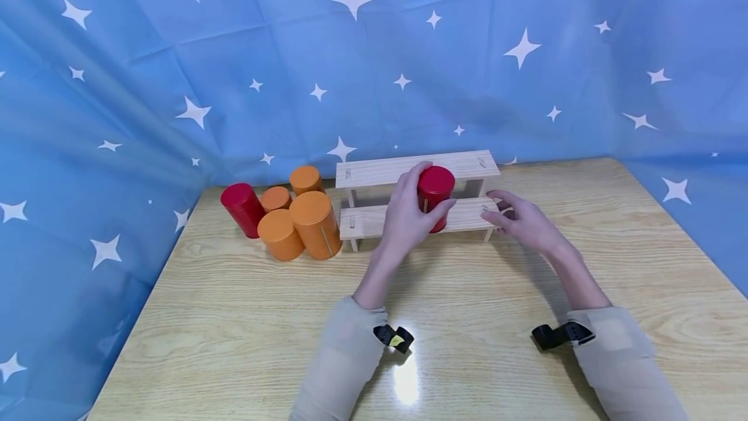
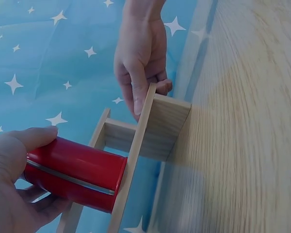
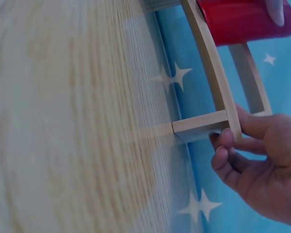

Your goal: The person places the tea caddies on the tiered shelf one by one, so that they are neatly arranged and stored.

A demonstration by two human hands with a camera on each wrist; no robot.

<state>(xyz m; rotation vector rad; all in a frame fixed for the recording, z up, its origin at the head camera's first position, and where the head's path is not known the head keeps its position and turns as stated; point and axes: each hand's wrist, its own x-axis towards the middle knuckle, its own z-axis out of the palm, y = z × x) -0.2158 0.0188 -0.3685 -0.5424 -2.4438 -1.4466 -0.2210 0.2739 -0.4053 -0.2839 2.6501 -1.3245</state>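
A red cylindrical can (image 1: 436, 182) stands upright on the lower board (image 1: 368, 221) of a two-step wooden shelf. My left hand (image 1: 404, 214) grips the can from its left side, thumb across the front and fingers around the back. In the left wrist view, the base of the can (image 2: 80, 170) meets the board. At the shelf's right end, my right hand (image 1: 524, 223) pinches the edge of the lower board. The right wrist view shows the thumb and fingers of that hand (image 3: 274, 167) around the board's end, beside its short leg (image 3: 201, 125).
Left of the shelf, several orange cans (image 1: 314, 216) of different sizes stand grouped together. Another red can (image 1: 242, 210) is at the group's far left. A blue curtain with white stars (image 1: 280, 51) hangs behind the wooden table (image 1: 245, 336).
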